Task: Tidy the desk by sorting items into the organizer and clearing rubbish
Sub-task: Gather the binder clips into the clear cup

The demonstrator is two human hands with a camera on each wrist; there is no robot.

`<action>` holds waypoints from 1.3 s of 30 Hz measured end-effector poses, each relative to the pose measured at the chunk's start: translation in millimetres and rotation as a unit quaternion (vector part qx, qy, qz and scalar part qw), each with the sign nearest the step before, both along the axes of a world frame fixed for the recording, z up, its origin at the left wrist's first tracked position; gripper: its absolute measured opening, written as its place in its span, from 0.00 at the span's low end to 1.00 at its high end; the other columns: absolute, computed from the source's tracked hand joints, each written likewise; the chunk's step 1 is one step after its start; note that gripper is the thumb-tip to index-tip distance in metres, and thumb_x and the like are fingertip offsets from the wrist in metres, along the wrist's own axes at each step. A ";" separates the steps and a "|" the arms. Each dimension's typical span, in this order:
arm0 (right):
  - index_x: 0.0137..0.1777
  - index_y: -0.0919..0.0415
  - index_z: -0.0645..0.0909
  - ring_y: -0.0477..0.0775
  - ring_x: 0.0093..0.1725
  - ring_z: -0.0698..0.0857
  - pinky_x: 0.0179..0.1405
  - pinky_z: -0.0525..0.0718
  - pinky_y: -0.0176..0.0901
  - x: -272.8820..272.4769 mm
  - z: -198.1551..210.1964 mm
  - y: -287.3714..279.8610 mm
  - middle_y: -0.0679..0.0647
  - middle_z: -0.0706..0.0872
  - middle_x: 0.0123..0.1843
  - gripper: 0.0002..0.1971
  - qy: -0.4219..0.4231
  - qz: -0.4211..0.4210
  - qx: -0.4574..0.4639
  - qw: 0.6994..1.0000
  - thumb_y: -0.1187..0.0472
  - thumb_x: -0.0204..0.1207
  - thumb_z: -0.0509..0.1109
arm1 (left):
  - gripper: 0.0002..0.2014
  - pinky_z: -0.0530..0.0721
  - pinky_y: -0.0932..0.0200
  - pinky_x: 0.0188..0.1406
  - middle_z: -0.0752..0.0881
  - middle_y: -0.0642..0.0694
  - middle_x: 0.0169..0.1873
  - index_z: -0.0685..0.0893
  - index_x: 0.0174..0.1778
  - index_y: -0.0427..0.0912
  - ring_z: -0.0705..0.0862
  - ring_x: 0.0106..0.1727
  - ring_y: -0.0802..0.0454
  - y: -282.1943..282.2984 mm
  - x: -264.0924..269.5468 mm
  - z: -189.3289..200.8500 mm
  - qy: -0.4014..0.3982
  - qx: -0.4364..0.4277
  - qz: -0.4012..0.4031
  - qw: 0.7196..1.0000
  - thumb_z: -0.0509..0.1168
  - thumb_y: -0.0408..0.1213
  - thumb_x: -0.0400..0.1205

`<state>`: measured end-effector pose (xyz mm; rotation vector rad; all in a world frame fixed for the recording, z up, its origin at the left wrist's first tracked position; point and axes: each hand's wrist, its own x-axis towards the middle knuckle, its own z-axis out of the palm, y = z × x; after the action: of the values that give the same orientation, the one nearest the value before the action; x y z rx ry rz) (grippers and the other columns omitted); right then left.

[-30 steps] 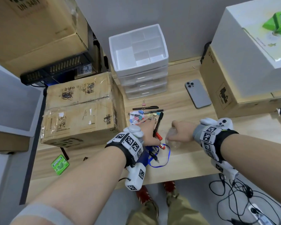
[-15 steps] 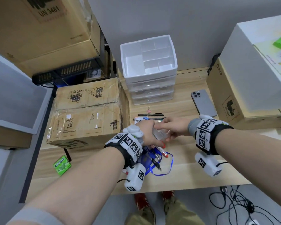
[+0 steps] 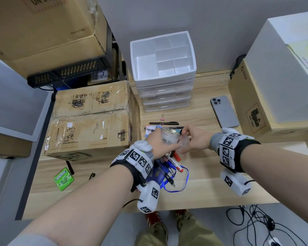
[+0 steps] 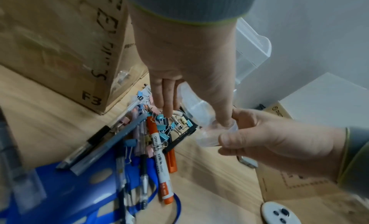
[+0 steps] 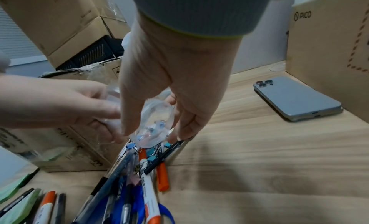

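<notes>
Even, soft overhead light; head view sharp, strong fisheye bend at edges; wrist views dimmer, motion-blurred at borders; soft hand shadows on tabletop [image 5: 259, 156]; no harsh glare.

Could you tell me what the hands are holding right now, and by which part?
Both hands hold one clear plastic container: left hand round its body, right hand at its open rim.

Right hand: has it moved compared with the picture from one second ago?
Yes. The right hand moved left, toward the pile of pens, and now holds the clear container together with the left hand.
</notes>
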<state>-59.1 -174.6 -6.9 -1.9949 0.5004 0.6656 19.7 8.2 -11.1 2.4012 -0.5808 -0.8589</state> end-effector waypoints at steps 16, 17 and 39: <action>0.81 0.49 0.57 0.53 0.62 0.84 0.65 0.84 0.52 20.9 -41.0 25.1 0.53 0.84 0.63 0.48 0.019 0.034 0.075 0.996 0.62 0.63 0.80 | 0.36 0.87 0.55 0.55 0.87 0.53 0.51 0.74 0.65 0.47 0.87 0.52 0.57 5.1 0.5 -21.0 0.122 -0.113 0.110 0.980 0.81 0.45 0.62; 0.79 0.53 0.61 0.53 0.59 0.83 0.61 0.83 0.48 23.3 -40.0 22.7 0.54 0.84 0.62 0.41 0.009 0.066 0.013 0.998 0.64 0.67 0.76 | 0.34 0.87 0.53 0.56 0.87 0.53 0.51 0.74 0.64 0.47 0.87 0.52 0.57 8.4 0.8 -22.3 0.121 -0.109 0.102 0.981 0.81 0.42 0.63; 0.67 0.58 0.72 0.59 0.55 0.81 0.46 0.82 0.47 43.2 -74.3 18.3 0.56 0.77 0.62 0.25 -0.110 0.119 -0.271 0.949 0.61 0.71 0.74 | 0.33 0.88 0.54 0.43 0.83 0.51 0.51 0.73 0.60 0.49 0.85 0.48 0.56 49.1 4.8 -41.2 0.047 -0.024 0.014 0.998 0.79 0.47 0.61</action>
<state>-16.0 -156.3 -81.2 -2.6455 0.3278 0.4672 24.6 57.4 -52.3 2.3063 -0.5231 -0.9306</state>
